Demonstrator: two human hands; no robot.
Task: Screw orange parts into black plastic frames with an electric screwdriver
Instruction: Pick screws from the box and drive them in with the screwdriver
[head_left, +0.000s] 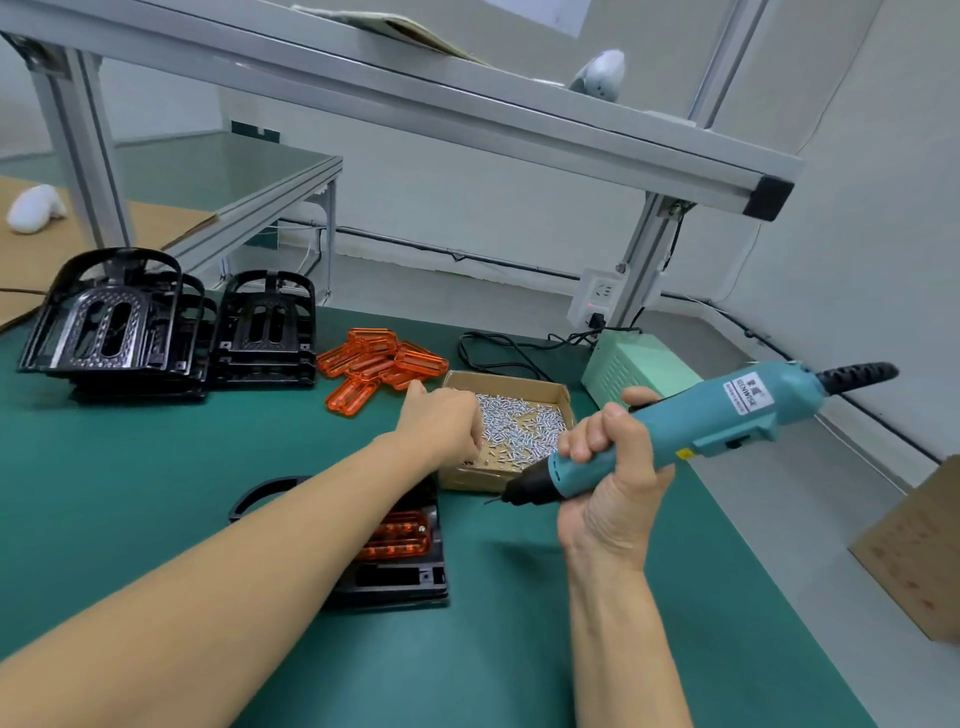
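A black plastic frame (402, 579) lies on the green mat in front of me, with an orange part (397, 535) seated in it; my left forearm hides much of it. My left hand (444, 421) reaches into the cardboard box of screws (524, 415), fingers curled down among them; what they hold is hidden. My right hand (610, 483) grips the teal electric screwdriver (691, 421), held tilted above the mat with its bit pointing left toward the frame. Several loose orange parts (379, 364) lie behind the box.
Stacks of black frames (171, 322) stand at the back left. A pale green power supply (631, 364) with cables sits behind the screw box, by a wall socket (597, 299). An aluminium shelf (415, 98) spans overhead. A cardboard box (914, 551) stands at right.
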